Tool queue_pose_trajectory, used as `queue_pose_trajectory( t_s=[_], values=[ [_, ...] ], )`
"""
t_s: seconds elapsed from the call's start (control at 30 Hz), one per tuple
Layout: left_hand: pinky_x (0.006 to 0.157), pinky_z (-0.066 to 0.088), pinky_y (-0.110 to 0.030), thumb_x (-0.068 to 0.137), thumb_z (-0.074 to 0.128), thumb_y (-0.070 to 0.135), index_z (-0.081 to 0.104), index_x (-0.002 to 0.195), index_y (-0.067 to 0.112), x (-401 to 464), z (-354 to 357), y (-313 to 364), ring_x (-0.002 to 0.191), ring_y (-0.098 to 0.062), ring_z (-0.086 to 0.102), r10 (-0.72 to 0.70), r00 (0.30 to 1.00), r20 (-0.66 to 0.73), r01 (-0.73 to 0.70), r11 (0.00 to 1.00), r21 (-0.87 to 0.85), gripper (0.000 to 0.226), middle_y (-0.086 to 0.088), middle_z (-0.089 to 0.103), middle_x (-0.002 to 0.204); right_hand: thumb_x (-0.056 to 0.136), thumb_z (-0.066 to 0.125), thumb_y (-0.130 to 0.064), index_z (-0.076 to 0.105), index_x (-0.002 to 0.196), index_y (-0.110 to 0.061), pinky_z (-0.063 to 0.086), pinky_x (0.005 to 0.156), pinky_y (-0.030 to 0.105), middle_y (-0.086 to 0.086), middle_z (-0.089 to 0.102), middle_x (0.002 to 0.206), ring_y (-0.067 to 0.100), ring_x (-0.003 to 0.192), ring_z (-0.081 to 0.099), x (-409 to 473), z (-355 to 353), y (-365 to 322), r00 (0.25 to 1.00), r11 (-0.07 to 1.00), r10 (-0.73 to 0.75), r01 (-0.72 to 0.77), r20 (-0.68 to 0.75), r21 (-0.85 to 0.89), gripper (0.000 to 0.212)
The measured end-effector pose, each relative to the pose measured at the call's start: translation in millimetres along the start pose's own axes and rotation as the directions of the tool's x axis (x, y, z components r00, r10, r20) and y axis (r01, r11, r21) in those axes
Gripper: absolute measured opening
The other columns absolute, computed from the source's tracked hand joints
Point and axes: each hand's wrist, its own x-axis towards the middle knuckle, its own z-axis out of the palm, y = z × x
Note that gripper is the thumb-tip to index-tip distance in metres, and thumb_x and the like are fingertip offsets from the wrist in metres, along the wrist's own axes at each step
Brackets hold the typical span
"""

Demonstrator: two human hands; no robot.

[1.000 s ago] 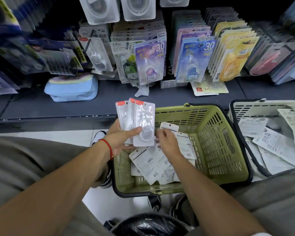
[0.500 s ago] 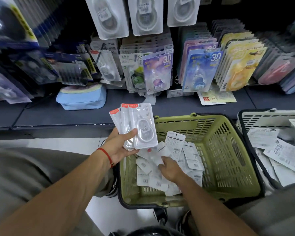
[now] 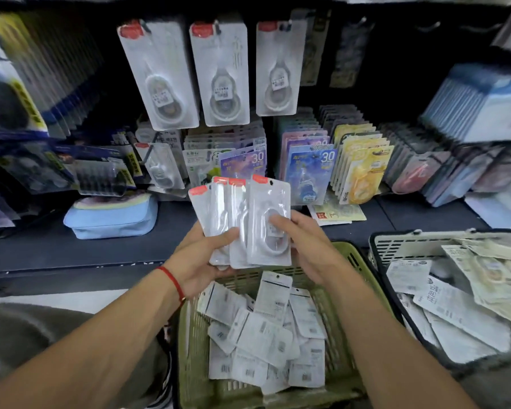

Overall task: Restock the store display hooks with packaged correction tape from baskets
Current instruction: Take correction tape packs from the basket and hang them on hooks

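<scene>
A person crouched at a stationery display holds a fan of clear correction-tape packs [image 3: 242, 222] w/ red-tabbed tops, raised just above the green basket [image 3: 363, 278] and in front of the shelf edge. The left hand [image 3: 201, 261], red string at the wrist, grips the fan from below, thumb curled across the fronts of the packs. The right hand [image 3: 304, 246] pinches the rightmost pack, fingers over its blister bubble, thumb hidden behind.

Below the hands, the green basket holds a loose heap of more packs [image 3: 266, 335], most lying back-side up w/ barcodes showing. To the right, just beside it, a dark-rimmed white basket [image 3: 396, 246] holds larger flat packs, also face down.

On the far wall, three matching packs [image 3: 219, 75] hang from hooks in a row, approx. above the hands. Lower down, rows of coloured carded packs stand on hooks: purple and blue ones marked "30" [image 3: 310, 172] centre, yellow ones [image 3: 363, 166] right of them. A pale blue pouch [image 3: 109, 219] lies on the dark shelf [image 3: 42, 252] at left. The far edges of the display are blurred.
</scene>
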Motion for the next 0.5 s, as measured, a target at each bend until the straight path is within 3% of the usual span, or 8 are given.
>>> queue_pose_trajectory(
  t_s=[0.1, 0.2, 0.33, 0.5],
  values=[
    [0.068, 0.062, -0.04, 0.078, 0.083, 0.027, 0.059, 0.139, 0.03, 6.5, 16.6, 42.7, 0.101, -0.024, 0.078, 0.086, 0.996, 0.038, -0.088, 0.994, 0.057, 0.065, -0.004, 0.075, 0.127, 0.105, 0.063, -0.022, 0.066, 0.135, -0.006, 0.057, 0.104, 0.048, 0.015, 0.073, 0.131, 0.032, 0.121, 0.07, 4.6, 1.2, -47.7, 0.995, 0.996, 0.027, -0.034, 0.1, 0.076, 0.034],
    [0.069, 0.062, -0.042, 0.087, 0.079, 0.027, 0.053, 0.145, 0.028, 10.8, 35.0, 81.5, 0.091, -0.022, 0.079, 0.164, 0.975, 0.153, -0.184, 0.974, 0.131, 0.064, -0.003, 0.077, 0.121, 0.106, 0.06, -0.024, 0.064, 0.136, -0.002, 0.056, 0.105, 0.049, 0.016, 0.071, 0.133, 0.032, 0.124, 0.069, 13.3, 4.4, -91.0, 0.992, 0.998, -0.013, 0.005, 0.129, 0.062, 0.038],
    [0.086, 0.06, -0.063, 0.094, 0.074, 0.019, 0.042, 0.151, 0.036, 16.6, 52.6, 121.9, 0.119, -0.035, 0.071, 0.171, 0.952, 0.252, -0.219, 0.96, 0.174, 0.067, -0.001, 0.068, 0.14, 0.105, 0.061, -0.032, 0.064, 0.137, -0.007, 0.058, 0.103, 0.05, 0.012, 0.073, 0.132, 0.03, 0.123, 0.07, 19.4, 8.9, -134.6, 0.98, 0.994, -0.099, 0.104, 0.172, -0.021, 0.041],
    [0.097, 0.05, -0.074, 0.084, 0.082, 0.018, 0.044, 0.149, 0.034, 23.8, 58.5, 141.8, 0.127, -0.038, 0.066, 0.174, 0.941, 0.289, -0.211, 0.972, 0.1, 0.077, -0.004, 0.066, 0.143, 0.098, 0.07, -0.037, 0.071, 0.128, -0.014, 0.057, 0.101, 0.054, 0.01, 0.076, 0.124, 0.032, 0.116, 0.072, 24.7, 4.0, -160.0, 0.969, 0.962, -0.216, 0.232, 0.123, -0.143, 0.038]
  ],
)
